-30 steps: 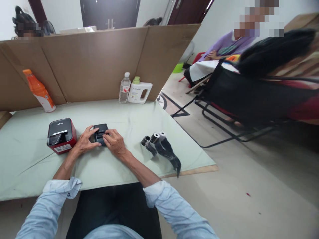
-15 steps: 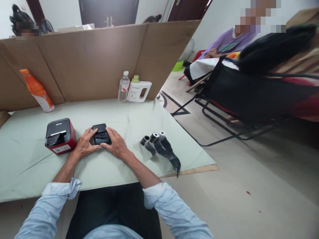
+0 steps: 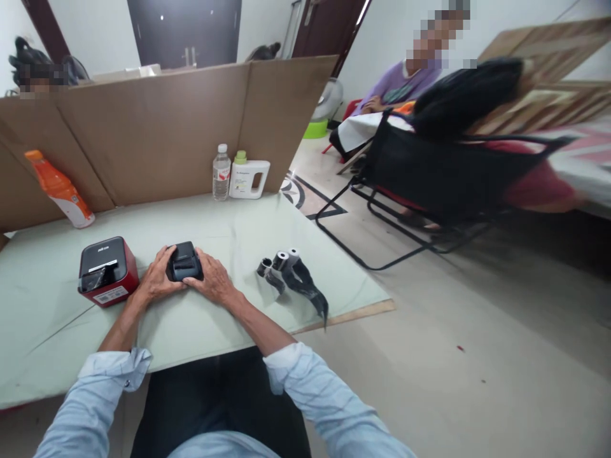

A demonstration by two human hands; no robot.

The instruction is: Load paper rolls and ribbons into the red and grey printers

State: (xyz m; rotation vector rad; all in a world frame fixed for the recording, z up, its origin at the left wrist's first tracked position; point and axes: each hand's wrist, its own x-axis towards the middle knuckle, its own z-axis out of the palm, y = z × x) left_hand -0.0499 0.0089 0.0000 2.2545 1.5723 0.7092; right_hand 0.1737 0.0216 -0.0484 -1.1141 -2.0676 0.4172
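From your head, the camera faces forward and down across the bench (image 3: 191, 331), your left hand (image 3: 156, 278) and right hand (image 3: 213, 276) near, the cardboard panel (image 3: 162, 130) farther.

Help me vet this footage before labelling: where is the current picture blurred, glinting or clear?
Head view: the black chair at right looks smeared and stretched; head view: small glints show on the dark door; head view: the left hand, right hand and black box between them look fairly clear.
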